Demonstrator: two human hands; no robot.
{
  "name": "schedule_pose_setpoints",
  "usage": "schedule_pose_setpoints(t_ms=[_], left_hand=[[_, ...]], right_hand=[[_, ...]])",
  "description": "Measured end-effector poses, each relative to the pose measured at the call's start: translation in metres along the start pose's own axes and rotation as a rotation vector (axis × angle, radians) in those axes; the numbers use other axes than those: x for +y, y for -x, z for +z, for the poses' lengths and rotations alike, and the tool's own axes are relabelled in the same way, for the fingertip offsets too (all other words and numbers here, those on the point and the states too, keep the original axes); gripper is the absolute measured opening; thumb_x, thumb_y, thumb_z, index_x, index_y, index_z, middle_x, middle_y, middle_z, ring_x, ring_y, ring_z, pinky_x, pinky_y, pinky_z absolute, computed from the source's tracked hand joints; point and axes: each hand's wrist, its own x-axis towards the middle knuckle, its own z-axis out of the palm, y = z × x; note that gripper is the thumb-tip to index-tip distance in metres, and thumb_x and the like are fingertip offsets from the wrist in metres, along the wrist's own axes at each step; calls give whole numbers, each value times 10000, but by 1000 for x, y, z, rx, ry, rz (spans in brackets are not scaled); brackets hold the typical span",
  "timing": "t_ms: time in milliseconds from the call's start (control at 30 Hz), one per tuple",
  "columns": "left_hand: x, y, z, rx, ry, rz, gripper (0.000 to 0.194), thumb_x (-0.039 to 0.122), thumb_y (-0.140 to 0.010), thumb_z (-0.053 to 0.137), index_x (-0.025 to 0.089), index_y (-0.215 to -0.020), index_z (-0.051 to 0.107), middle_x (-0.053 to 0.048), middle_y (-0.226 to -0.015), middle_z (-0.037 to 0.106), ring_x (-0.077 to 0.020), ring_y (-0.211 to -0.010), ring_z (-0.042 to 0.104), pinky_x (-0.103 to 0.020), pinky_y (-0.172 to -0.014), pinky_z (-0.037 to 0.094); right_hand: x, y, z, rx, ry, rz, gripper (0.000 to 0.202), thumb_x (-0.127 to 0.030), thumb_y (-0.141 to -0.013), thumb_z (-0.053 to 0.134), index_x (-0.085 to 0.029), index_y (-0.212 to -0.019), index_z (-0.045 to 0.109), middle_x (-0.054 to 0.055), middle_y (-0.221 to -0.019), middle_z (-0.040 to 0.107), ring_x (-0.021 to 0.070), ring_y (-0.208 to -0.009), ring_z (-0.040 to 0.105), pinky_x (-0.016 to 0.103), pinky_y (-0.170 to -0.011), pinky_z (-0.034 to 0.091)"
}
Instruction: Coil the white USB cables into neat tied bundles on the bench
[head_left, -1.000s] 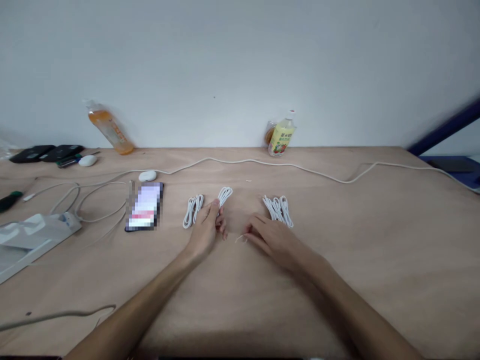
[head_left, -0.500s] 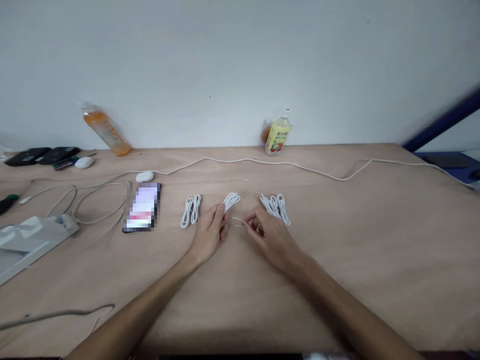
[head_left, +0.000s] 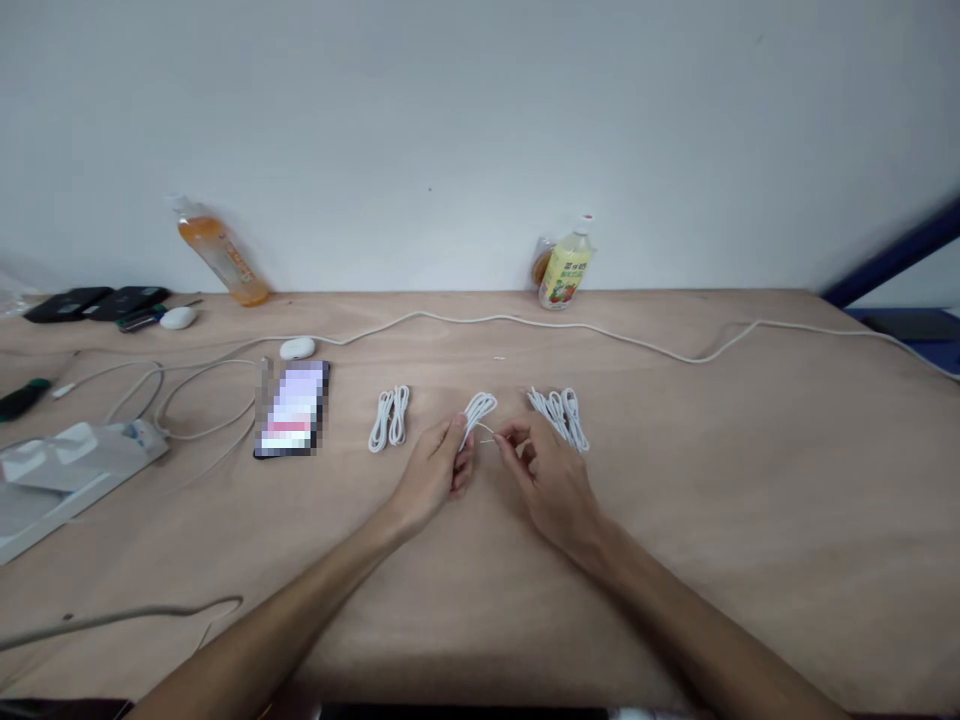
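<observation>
My left hand (head_left: 439, 462) is closed around a coiled white cable (head_left: 480, 405), whose loops stick out beyond the thumb. Facing it, my right hand (head_left: 544, 470) pinches a thin white twist tie (head_left: 487, 430) between thumb and fingertips. The bent tie reaches over to the coil at the left fingers; whether it goes round the coil I cannot tell. Left of my hands, bundled white cables (head_left: 389, 418) lie side by side on the wooden table (head_left: 450, 610). More bundled white cables (head_left: 566, 415) lie just behind my right hand, partly covered by it.
A phone (head_left: 294, 408) and a white earbud case (head_left: 297, 348) lie to the left, near a power strip (head_left: 82, 465). One long white cord (head_left: 585, 326) crosses the table. An orange bottle (head_left: 223, 258) and a yellow bottle (head_left: 566, 268) lean against the wall.
The twist tie has come up against the coil in my left hand; before, a gap lay between them. The view has shifted slightly, so everything sits a little further right.
</observation>
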Motion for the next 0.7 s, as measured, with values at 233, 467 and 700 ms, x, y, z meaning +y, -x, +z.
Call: schedule_pose_setpoints(t_ms=[233,467,700], left_hand=[[-3,5,6,-140,24,-55,618,821,-840,659,234,-808,468,108,-603,359,-60,-421,285,-180,-378,199],[-3,6,6,-73,-10,-53,606,819,-858,641,239,-806,472,111,-588,324,-65,-418,247,-192,-383,179],[-1,8,7,81,-153,62,603,805,-896,615,236,-750,478,82,-572,357,-87,-435,281,-215,-386,198]], right_hand=[[-6,5,5,143,-18,62,69,-242,-1050,562,-236,-1033,628,15,-867,742,156,-614,650,267,-552,538],[-3,4,4,159,146,-159,134,-184,-1089,527,-235,-1038,640,32,-877,730,155,-652,671,274,-624,577],[-3,2,2,145,254,-326,155,-122,-1087,549,-218,-1073,669,63,-893,764,173,-769,737,276,-676,589]])
